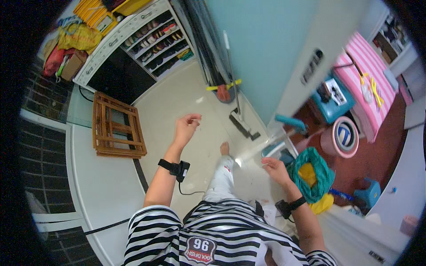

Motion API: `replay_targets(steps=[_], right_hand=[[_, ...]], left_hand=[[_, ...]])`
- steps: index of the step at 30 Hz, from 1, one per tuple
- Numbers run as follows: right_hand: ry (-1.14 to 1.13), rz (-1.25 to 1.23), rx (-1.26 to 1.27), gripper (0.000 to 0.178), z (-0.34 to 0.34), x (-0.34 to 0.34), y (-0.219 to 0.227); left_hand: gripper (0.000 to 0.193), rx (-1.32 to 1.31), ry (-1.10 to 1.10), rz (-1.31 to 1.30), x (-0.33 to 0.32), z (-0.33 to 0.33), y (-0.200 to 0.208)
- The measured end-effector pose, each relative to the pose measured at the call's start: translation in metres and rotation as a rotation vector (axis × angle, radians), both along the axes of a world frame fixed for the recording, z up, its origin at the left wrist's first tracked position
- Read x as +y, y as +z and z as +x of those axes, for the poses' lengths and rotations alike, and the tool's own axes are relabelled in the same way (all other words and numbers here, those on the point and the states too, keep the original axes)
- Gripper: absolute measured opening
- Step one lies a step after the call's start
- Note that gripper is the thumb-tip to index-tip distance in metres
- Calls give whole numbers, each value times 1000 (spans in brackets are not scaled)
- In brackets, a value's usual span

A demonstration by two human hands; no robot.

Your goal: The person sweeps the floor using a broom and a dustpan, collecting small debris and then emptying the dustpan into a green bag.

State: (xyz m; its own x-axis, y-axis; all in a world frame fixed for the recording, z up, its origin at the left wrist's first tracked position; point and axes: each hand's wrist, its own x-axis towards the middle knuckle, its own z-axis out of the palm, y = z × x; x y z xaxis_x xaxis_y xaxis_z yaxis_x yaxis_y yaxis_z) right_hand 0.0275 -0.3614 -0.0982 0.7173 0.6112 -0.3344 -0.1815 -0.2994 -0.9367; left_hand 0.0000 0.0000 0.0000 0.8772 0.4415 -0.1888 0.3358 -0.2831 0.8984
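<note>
My left hand (188,127) hangs in the air above the pale tiled floor (177,95), its fingers loosely bent and nothing seen in them. Lower and to the right, my right hand (276,170) is also raised, fingers loosely stretched out, with nothing visible in it. Just beyond the right hand is a teal plastic bag (326,167) with yellow stuff inside. A broom (240,119) leans against the blue wall ahead, its dark bristles on the floor. One bare foot (225,148) shows between my hands.
Folded wooden frames (116,126) lean at the left. Beyond them stands a shoe cabinet (157,44) with filled shelves. An open door (310,62) edges the right room, which holds a pink bucket (329,139) with a ball, a blue stool (368,191) and a pink striped cloth (375,84).
</note>
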Motion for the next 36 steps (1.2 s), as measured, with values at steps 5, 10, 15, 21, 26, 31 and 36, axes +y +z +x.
replay_targets(steps=[5,10,15,21,26,31,36], right_hand=[[-78,396,-47,35,160,204,93],[-234,395,356,29,225,278,51],[-422,715,996,31,343,334,-9],[-492,717,1051,50,457,383,-54],[-565,863,1238,57,505,411,-78],[-481,700,1078,53,533,419,-132],[-640,316,771,38,532,430,-135]], left_hand=[[26,-307,-143,361,116,116,83],[26,-131,-75,43,147,82,17],[23,25,-34,-135,172,78,-20],[21,96,33,-10,180,90,-45],[20,192,99,23,173,79,-76],[20,215,184,-46,179,54,-102],[22,291,238,-101,176,50,-102]])
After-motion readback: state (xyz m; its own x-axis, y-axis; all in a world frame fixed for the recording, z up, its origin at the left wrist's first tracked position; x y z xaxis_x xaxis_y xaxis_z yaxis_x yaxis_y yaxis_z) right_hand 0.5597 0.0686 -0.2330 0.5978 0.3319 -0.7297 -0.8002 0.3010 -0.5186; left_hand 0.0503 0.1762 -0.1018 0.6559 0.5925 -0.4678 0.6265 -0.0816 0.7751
